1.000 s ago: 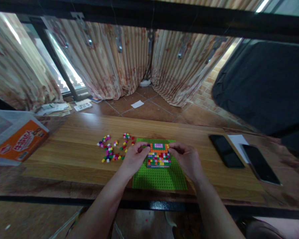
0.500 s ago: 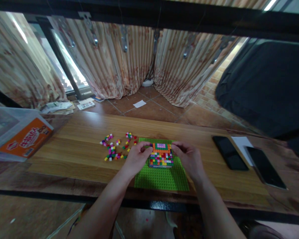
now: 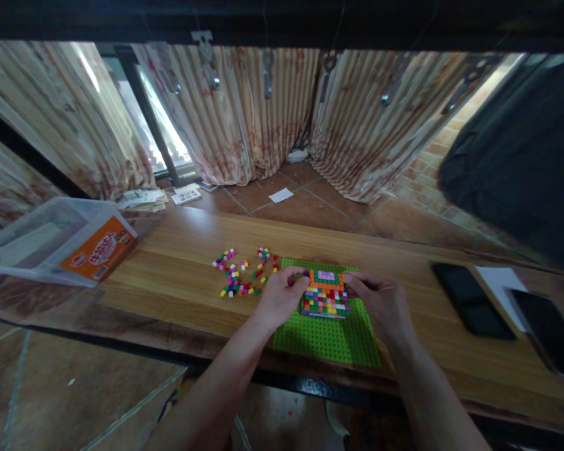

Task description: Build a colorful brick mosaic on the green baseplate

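A multicoloured brick build [image 3: 326, 304] stands on a green studded baseplate [image 3: 326, 343] on the wooden board. Its upper part is an orange and green layer with a pink patch on top. At its left side my left hand [image 3: 282, 297] is closed, thumb and index finger pinched at the upper edge, where a dark purple brick shows. My right hand [image 3: 383, 300] holds the opposite upper edge with closed fingers; the fingertips are partly hidden. Left of the baseplate lie loose small bricks [image 3: 235, 287] in many colours, spread in loose groups.
A clear plastic bin [image 3: 37, 241] with an orange label stands at the far left. Two black phones [image 3: 470, 300] and a white paper [image 3: 501, 282] lie on the right. Patterned curtains [image 3: 244, 119] hang behind the board, and papers [image 3: 143, 198] lie beyond its back left.
The view has turned a little to the left, so everything appears further right. Both hands stay at the sides of the brick build, with little change in their grip.
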`<state>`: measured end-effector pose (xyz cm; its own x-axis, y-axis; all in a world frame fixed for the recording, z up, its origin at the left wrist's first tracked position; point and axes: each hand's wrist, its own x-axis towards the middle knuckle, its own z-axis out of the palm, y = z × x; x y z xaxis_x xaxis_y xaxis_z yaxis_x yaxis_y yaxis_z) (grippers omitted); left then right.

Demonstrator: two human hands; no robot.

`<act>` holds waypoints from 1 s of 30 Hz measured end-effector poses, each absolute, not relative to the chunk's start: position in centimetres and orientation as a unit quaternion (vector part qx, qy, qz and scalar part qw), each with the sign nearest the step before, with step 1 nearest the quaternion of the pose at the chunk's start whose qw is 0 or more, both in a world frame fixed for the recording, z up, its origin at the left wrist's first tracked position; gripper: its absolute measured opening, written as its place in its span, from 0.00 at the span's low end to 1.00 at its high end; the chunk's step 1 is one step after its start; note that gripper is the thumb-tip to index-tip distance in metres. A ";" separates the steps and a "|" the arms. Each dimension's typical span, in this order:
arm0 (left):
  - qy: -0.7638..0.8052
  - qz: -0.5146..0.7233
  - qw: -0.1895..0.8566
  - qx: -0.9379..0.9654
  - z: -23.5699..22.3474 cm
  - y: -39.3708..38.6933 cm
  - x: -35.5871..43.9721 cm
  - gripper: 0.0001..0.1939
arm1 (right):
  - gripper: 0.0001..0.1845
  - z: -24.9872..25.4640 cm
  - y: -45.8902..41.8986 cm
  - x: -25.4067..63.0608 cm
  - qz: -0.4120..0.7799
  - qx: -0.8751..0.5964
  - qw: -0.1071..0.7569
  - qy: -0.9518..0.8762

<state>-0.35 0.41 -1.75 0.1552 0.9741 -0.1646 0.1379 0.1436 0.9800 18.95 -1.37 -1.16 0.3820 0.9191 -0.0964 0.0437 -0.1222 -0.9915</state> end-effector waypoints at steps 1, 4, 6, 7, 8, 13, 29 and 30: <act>0.526 0.385 0.545 0.528 -1.7 0.4 -0.3 0.12 | 0.16 -1.2 -1.4 18.9 0.406 -0.629 0.544 -0.379; 0.525 0.395 0.547 0.519 -1.7 0.4 -0.2 0.11 | 0.17 -1.4 -1.4 18.7 0.412 -0.622 0.553 -0.370; 0.517 0.413 0.555 0.504 -1.7 0.4 -0.2 0.09 | 0.19 -1.5 -1.4 18.7 0.427 -0.610 0.559 -0.366; 0.512 0.425 0.562 0.491 -1.6 0.4 -0.2 0.08 | 0.20 -1.5 -1.4 18.7 0.434 -0.602 0.562 -0.366; 0.507 0.437 0.571 0.474 -1.4 0.3 -0.2 0.08 | 0.21 -1.5 -1.4 18.8 0.436 -0.594 0.567 -0.369; 0.443 0.490 0.687 0.302 0.6 0.2 -1.2 0.14 | 0.20 -0.9 -1.5 19.7 0.321 -0.600 0.621 -0.388; 0.173 0.437 0.860 0.197 2.6 -1.3 -1.6 0.31 | 0.07 0.6 -3.8 12.4 0.082 -0.508 0.485 -0.707; 0.171 0.437 0.859 0.203 2.5 -1.4 -1.6 0.31 | 0.07 0.6 -3.7 12.3 0.080 -0.514 0.483 -0.704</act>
<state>-1.57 -1.39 2.52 0.5593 0.8206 -0.1170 -0.6818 0.5357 0.4982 12.35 -3.73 0.57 -0.0050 0.8013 0.5983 0.6461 0.4592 -0.6096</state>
